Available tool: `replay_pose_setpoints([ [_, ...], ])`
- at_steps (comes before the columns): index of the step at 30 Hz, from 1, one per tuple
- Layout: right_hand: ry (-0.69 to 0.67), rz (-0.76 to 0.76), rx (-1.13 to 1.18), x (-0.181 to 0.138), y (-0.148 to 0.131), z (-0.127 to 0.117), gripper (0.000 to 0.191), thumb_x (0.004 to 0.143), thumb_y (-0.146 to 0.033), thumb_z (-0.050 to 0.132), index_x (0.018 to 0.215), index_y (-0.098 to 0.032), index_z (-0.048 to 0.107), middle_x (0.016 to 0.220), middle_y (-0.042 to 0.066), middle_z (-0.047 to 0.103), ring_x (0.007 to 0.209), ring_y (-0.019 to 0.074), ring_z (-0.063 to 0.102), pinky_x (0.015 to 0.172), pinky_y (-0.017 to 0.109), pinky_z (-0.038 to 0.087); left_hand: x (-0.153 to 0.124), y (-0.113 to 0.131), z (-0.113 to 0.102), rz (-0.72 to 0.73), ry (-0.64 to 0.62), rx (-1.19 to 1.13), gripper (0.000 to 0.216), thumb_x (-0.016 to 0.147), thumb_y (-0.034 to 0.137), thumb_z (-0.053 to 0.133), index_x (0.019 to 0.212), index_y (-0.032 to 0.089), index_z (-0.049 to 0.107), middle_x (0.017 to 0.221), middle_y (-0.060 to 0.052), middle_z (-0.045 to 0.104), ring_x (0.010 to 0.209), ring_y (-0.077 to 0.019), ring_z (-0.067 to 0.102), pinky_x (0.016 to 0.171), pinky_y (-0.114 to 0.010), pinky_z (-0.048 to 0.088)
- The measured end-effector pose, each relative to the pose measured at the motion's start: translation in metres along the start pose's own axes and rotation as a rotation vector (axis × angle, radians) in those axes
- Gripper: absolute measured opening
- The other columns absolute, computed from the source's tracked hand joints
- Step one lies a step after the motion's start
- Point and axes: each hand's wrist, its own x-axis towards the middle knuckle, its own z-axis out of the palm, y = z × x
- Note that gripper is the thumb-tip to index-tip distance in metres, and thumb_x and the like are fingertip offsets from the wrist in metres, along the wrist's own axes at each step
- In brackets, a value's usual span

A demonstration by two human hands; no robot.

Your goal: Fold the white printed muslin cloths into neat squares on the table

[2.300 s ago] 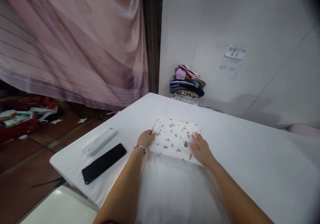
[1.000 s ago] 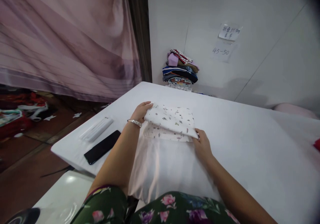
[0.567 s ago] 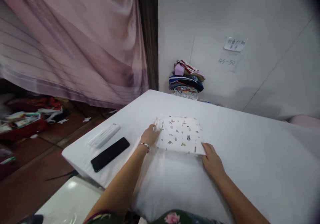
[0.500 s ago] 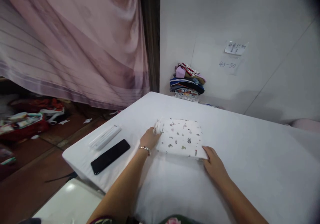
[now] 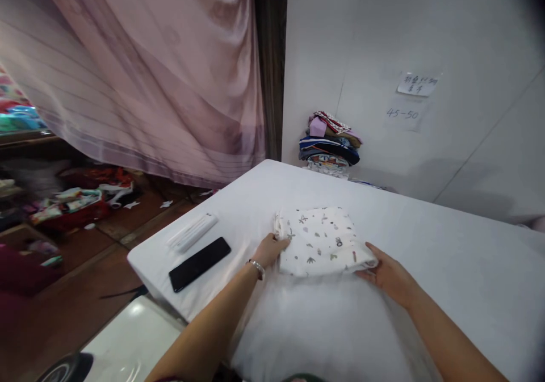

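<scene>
A folded white cloth with small printed plants and animals (image 5: 321,240) lies on the white-covered table (image 5: 426,251) in front of me. My left hand (image 5: 271,250), with a bracelet at the wrist, grips the cloth's left edge between thumb and fingers. At the near right corner my right hand (image 5: 385,271) pinches the cloth, its thumb side above and fingers underneath. That corner is slightly lifted and its layers show. Whether the cloth is a garment I cannot tell.
Left of the cloth lie a black phone (image 5: 200,264) and a white elongated pack (image 5: 193,233). Beyond the far table edge stands a stack of folded clothes (image 5: 330,143) by the wall. A pink curtain (image 5: 183,75) hangs at left. A white stool-like surface (image 5: 131,336) is at lower left.
My right hand has pulled the near right corner outward to the right and raised it a little. My left hand keeps its hold on the left edge. The whole view has shifted slightly.
</scene>
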Motion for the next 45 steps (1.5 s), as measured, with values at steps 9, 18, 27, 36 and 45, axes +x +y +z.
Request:
replay_pose_setpoints([
  [9, 0.788, -0.172, -0.11, 0.018, -0.035, -0.132, 0.057, 0.06, -0.018, 0.067, 0.115, -0.019, 0.055, 0.093, 0.007, 0.064, 0.072, 0.0158, 0.06, 0.056, 0.023, 0.048, -0.117, -0.01, 0.093, -0.156, -1.078, -0.257, 0.048, 0.057, 0.052, 0.071, 0.084, 0.014, 0.057, 0.066, -0.004, 0.062, 0.05, -0.0147, 0.058, 0.046, -0.026, 0.046],
  [18, 0.607, -0.521, -0.955, -0.039, -0.003, -0.083, 0.037, 0.079, -0.042, 0.048, 0.107, -0.021, 0.062, 0.115, 0.007, 0.059, 0.108, 0.0233, 0.053, 0.089, 0.038, 0.043, -0.059, 0.031, 0.085, 0.387, -0.436, -0.016, 0.023, 0.075, 0.036, 0.05, 0.082, 0.017, 0.062, 0.072, -0.001, 0.062, 0.064, -0.0124, 0.055, 0.057, -0.023, 0.042],
  [27, 0.111, -0.622, -1.684, -0.081, 0.04, -0.017, 0.077, 0.076, -0.042, 0.059, 0.142, -0.021, 0.024, 0.145, 0.011, 0.027, 0.131, 0.0296, 0.027, 0.102, 0.05, 0.029, -0.039, 0.042, 0.117, 0.514, -0.329, 0.216, 0.021, 0.077, 0.033, 0.05, 0.086, 0.02, 0.063, 0.09, -0.003, 0.064, 0.08, -0.0168, 0.058, 0.071, -0.027, 0.042],
  [36, 0.213, -0.698, -1.544, -0.077, 0.04, -0.025, 0.051, 0.081, -0.018, 0.041, 0.131, -0.016, 0.043, 0.126, 0.01, 0.052, 0.113, 0.0214, 0.051, 0.092, 0.037, 0.044, -0.04, 0.048, 0.12, 0.395, -0.418, 0.34, 0.04, 0.074, 0.046, 0.053, 0.105, 0.02, 0.056, 0.091, -0.005, 0.065, 0.082, -0.0208, 0.059, 0.064, -0.027, 0.039],
  [45, 0.45, -0.619, -1.204, -0.082, 0.026, -0.003, 0.039, 0.085, -0.031, 0.042, 0.117, -0.015, 0.058, 0.069, 0.001, 0.065, 0.051, 0.0117, 0.054, 0.054, 0.023, 0.046, -0.047, 0.028, 0.115, 0.297, -0.563, 0.098, 0.038, 0.069, 0.036, 0.06, 0.101, 0.019, 0.054, 0.072, 0.0, 0.06, 0.062, -0.0135, 0.055, 0.051, -0.022, 0.036],
])
